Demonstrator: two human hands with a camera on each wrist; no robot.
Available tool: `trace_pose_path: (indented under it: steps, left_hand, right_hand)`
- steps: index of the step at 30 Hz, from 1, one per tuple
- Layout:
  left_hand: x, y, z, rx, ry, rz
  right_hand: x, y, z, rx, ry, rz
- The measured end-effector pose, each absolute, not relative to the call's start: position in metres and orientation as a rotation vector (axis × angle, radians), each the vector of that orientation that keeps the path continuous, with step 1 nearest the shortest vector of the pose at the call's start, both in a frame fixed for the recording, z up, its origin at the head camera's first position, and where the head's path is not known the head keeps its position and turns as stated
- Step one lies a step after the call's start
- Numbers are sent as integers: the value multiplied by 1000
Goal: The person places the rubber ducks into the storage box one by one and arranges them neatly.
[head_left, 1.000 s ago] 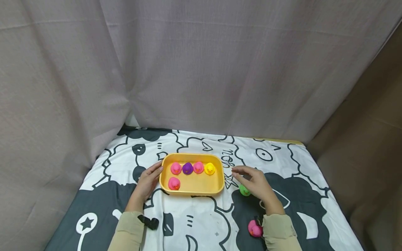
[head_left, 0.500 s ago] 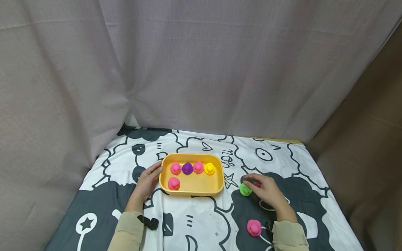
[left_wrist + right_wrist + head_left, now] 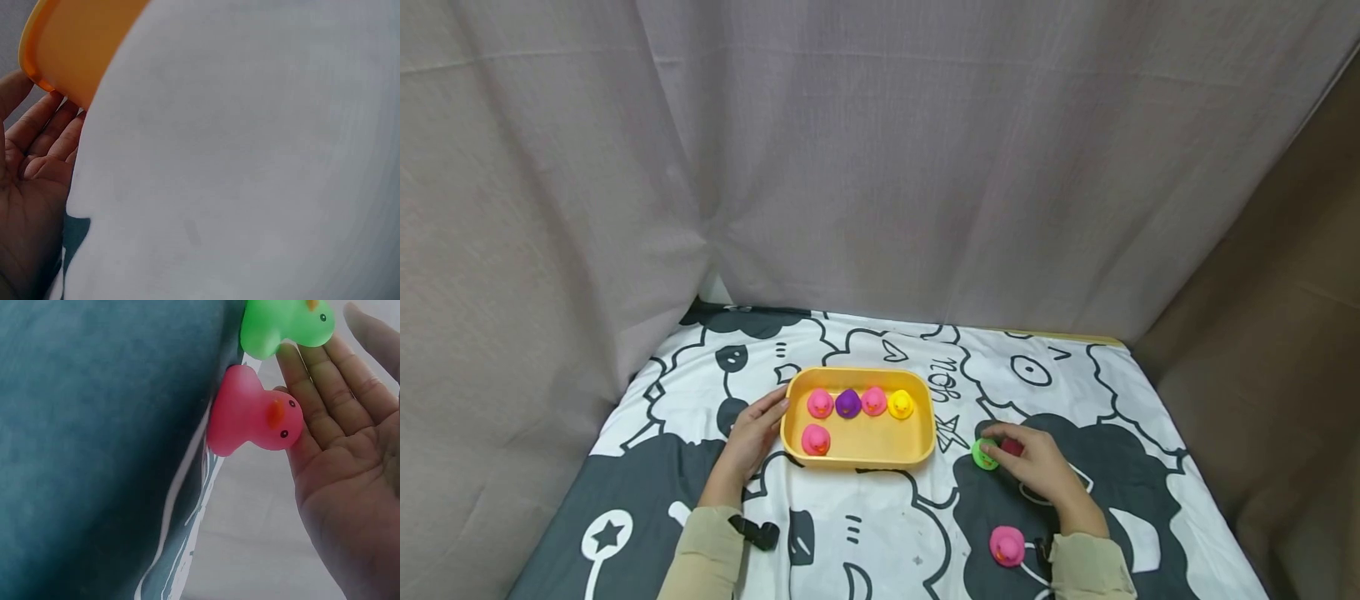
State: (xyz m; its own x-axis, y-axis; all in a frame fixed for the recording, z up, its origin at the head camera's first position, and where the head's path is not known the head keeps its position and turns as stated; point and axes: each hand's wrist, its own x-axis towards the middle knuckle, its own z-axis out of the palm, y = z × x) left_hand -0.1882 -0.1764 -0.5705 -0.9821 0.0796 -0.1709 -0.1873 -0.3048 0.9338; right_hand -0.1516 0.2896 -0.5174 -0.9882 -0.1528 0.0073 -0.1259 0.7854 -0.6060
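A yellow tray (image 3: 872, 454) holds several rubber ducks: pink ones, a purple duck (image 3: 848, 404) and a yellow duck (image 3: 901, 404). My left hand (image 3: 752, 437) rests its fingertips against the tray's left edge; in the left wrist view the fingers (image 3: 47, 128) are relaxed at the tray's corner. My right hand (image 3: 1037, 467) is over a green duck (image 3: 982, 455), its thumb apart from its fingers. Partly under that hand is a deep pink duck (image 3: 1012, 447). In the right wrist view, this pink duck (image 3: 253, 415) stands beside the green duck (image 3: 284, 328), close to the fingers.
Another pink duck (image 3: 1007, 546) stands on the patterned cloth (image 3: 865, 533) near the right sleeve. Grey curtains (image 3: 880, 167) hang behind and at the left, and a brown curtain (image 3: 1285, 375) hangs at the right.
My right hand has moved rightward and down from beside the tray to the green duck, its thumb now overlapping the duck. The left hand and tray have stayed still.
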Motion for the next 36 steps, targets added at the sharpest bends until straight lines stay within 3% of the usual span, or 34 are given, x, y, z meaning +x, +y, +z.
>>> trace_pose_path:
  steps: [36]
  left_hand:
    - [-189, -176, -569, -143, 1753, 2398]
  right_hand:
    - [-145, 297, -521, -262, 2972, -878]
